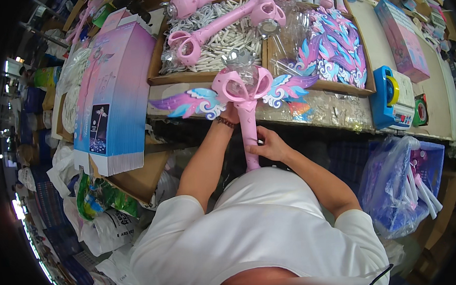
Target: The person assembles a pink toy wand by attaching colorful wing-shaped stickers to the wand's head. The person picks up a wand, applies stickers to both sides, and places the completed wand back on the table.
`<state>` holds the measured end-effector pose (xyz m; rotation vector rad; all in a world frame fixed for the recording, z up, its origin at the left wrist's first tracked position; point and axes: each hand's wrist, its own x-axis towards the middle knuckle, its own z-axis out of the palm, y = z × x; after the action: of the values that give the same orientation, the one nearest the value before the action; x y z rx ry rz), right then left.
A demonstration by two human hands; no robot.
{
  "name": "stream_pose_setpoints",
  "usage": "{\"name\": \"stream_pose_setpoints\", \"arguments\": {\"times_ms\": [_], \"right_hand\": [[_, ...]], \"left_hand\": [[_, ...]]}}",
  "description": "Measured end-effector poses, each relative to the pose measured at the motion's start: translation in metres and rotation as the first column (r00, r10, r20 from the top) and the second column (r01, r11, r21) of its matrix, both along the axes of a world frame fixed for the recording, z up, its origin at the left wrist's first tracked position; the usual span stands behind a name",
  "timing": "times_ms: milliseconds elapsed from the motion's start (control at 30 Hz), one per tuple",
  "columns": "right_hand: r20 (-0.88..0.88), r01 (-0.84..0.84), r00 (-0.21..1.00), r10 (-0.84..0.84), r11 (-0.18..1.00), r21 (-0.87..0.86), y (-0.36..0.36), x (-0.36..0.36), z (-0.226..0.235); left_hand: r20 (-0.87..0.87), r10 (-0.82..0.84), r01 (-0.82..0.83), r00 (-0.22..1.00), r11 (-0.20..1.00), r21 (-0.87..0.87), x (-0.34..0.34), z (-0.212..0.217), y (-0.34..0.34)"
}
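In front of my body stands a pink toy wand (249, 123), its openwork round head topped by a silver crown-shaped piece. A purple-and-blue wing (194, 104) spreads from the left of the head, and a matching wing (290, 90) from the right. Just under the head, my left hand (230, 114) is closed at the wand's neck, its fingers mostly hidden behind it. Lower down, my right hand (271, 146) grips the handle with thumb and fingers. The handle's bottom end reaches my white shirt.
Beyond the wand, a cardboard tray (211, 76) holds white cords with wingless wands on top. Loose wings (337, 52) fill the tray to its right. A blue tape dispenser (385, 101) sits at right. Stacked flat boxes (113, 97) stand left; a blue crate (432, 156) is lower right.
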<state>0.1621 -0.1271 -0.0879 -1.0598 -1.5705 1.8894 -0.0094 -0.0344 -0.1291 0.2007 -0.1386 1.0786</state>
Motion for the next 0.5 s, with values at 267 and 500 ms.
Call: {"name": "stream_pose_setpoints", "arguments": {"times_ms": [267, 500], "right_hand": [[-0.043, -0.024, 0.999, 0.024, 1.0, 0.004, -0.002, 0.004, -0.003], [0.2, 0.043, 0.976, -0.09, 0.973, 0.229, -0.002, 0.013, 0.017]], "left_hand": [[-0.293, 0.068, -0.101, 0.954, 0.99, -0.096, -0.016, -0.037, 0.022], [-0.107, 0.013, -0.027, 0.994, 0.992, -0.126, -0.033, -0.008, 0.021]]}}
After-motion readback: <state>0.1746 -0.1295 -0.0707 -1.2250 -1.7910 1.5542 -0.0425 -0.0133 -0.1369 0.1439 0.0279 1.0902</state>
